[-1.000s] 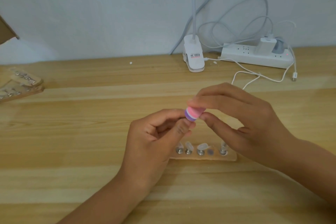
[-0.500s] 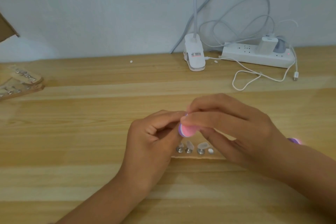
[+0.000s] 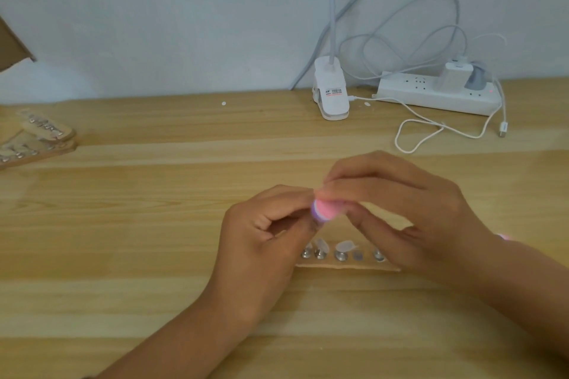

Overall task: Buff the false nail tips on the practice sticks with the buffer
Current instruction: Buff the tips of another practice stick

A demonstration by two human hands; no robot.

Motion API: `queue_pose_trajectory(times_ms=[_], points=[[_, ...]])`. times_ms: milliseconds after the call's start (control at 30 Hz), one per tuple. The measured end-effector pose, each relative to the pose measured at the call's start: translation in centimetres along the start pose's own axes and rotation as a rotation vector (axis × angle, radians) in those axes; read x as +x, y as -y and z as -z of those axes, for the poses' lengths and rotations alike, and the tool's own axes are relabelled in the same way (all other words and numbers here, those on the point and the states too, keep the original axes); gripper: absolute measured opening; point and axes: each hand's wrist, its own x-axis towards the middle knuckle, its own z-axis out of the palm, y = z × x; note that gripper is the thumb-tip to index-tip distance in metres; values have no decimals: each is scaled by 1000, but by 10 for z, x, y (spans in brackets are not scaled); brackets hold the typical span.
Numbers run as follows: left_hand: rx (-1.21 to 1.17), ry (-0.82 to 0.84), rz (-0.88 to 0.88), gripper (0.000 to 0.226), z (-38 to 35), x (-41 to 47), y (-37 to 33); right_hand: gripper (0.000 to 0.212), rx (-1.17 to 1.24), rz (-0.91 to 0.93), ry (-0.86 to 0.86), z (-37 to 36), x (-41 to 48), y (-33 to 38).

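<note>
Right hand (image 3: 409, 212) pinches the pink buffer (image 3: 325, 211); left hand (image 3: 264, 238) curled, perhaps pinching something unseen

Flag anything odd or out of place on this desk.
On the near practice stick, one stud looks bare, while its neighbours carry nail tips. Two small white bits lie loose near the lamp clip; what they are is unclear.

Blurred pink-and-purple buffer (image 3: 416, 210) held just above a stick (image 3: 348, 267).
The right hand (image 3: 409, 212) pinches the buffer; its end meets the curled left hand's (image 3: 264, 234) fingertips. The tan stick lies flat, clear tips (image 3: 345, 245) standing on its metal studs. More sticks (image 3: 37, 138) lie far left.
</note>
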Motion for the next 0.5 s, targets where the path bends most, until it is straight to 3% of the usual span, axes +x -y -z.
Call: queue_pose_trajectory(times_ms=[100,267,400,500], points=[[10,-2,-7,15,1,-1,1,29,0,43,13,-3,0,1],[-35,-24,14,11,-1,0,2,26,-9,-85,-87,10,3,-9],[-93,-31,36,12,-2,0,3,25,240,-262,-178,11,5,-4],[-110,-46,48,13,-2,1,4,13,377,-401,-132,15,2,-2]])
